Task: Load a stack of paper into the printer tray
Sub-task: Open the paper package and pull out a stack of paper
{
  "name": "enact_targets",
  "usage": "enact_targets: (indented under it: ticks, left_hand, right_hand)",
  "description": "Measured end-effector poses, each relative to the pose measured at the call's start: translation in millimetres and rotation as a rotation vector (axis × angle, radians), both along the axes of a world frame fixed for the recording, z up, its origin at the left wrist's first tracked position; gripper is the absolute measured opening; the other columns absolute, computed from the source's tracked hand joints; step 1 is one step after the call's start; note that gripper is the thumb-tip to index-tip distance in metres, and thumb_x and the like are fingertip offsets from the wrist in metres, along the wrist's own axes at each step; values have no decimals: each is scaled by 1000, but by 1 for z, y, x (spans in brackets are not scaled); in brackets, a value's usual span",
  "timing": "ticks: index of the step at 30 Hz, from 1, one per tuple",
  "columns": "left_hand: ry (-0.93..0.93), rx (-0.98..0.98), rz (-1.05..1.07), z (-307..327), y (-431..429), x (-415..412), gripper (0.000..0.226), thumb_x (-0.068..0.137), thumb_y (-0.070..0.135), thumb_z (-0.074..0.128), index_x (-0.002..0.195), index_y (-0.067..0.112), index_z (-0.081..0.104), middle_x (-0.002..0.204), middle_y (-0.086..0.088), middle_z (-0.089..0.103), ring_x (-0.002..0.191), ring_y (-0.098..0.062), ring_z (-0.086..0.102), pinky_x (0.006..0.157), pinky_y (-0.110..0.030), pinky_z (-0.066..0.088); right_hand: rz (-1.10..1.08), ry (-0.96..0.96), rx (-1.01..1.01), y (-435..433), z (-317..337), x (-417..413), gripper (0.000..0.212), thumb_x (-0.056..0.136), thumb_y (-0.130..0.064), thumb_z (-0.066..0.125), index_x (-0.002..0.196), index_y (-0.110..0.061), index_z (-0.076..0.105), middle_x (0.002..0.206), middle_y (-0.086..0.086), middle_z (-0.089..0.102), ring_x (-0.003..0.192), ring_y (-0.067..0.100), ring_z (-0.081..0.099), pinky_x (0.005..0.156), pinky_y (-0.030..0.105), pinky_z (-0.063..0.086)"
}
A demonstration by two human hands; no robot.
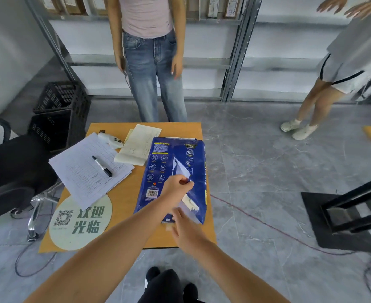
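A blue-wrapped ream of paper lies flat on the orange tabletop, toward its right edge, long side running away from the wearer. The wrapper is torn open along the middle; a pale flap stands up from the tear and white sheets show through near the lower end.

Left hand — closed, fingers pinched on the torn wrapper flap at mid-ream. Right hand — at the near end of the ream, fingers loosely extended and blurred; contact with the wrapper appears likely, but whether anything is gripped cannot be told.

Step in hand, as judged: the ream is being unwrapped. No sheets are yet lifted out, and no printer or tray is seen in this view, so loading proper is not begun.

Next move, as judged: the tear is to be widened toward the near end while the ream is pinned down, then a squared stack is to be drawn out with both hands. Care is called for — the ream sits close to the tabletop's right edge and could be slid off by a hard pull.

Also on the tabletop, left of the ream: a yellowish notepad just beside it, ruled forms with a marker lying on them, a white handheld device and a round printed sticker. Two bystanders stand beyond the tabletop, well apart from the work.
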State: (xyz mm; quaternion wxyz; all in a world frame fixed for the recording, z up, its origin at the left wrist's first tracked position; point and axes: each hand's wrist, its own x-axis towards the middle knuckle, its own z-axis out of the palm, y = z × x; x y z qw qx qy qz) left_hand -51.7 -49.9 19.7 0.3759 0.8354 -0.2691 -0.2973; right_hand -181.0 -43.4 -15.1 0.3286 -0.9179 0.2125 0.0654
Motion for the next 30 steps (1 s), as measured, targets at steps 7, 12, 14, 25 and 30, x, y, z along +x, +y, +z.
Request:
enact_targets:
  ticks: [7, 12, 14, 25, 30]
  left_hand:
    - [213, -82, -154, 7, -22, -26, 25, 88, 35, 66, 103, 16, 69, 102, -4, 73, 92, -23, 72, 75, -32, 62]
    - [18, 111, -342, -16, 8, -31, 21, 94, 17, 52, 108, 15, 68, 108, -1, 73, 104, -15, 66, 94, -32, 53]
    - [-72, 120, -331, -17, 10, -36, 25, 95, 8, 47, 112, 13, 65, 113, -4, 68, 104, -18, 63, 84, -25, 50]
    - [-577, 691, -599, -28, 48, -47, 35, 93, 6, 48, 128, 5, 49, 127, -13, 55, 117, -32, 53, 104, -51, 40]
    - [-730, 847, -554, -22, 67, -26, 41, 90, 15, 54, 130, 10, 48, 129, -10, 55, 124, -30, 48, 109, -51, 33]
  right_hand:
    - [-162, 167, -138, -13, -5, -1, 70, 92, -1, 47, 153, -3, 12, 160, 14, 11, 148, 30, 14, 121, 38, 18]
    - [-77, 245, -343, -19, -9, -9, 72, 92, -6, 48, 153, 0, 12, 159, 22, 10, 147, 39, 10, 121, 47, 17]
    - [-56, 240, -388, -14, -10, -11, 65, 92, -7, 49, 151, -3, 21, 156, 23, 18, 143, 41, 18, 118, 47, 25]
    - [-307, 290, -183, -39, 6, -16, 38, 90, -3, 52, 127, -2, 46, 136, 14, 36, 116, 27, 53, 86, 33, 54]
    - [-287, 359, -244, -41, 10, -16, 31, 92, -12, 49, 119, -7, 61, 135, 12, 42, 126, 27, 42, 106, 33, 39]
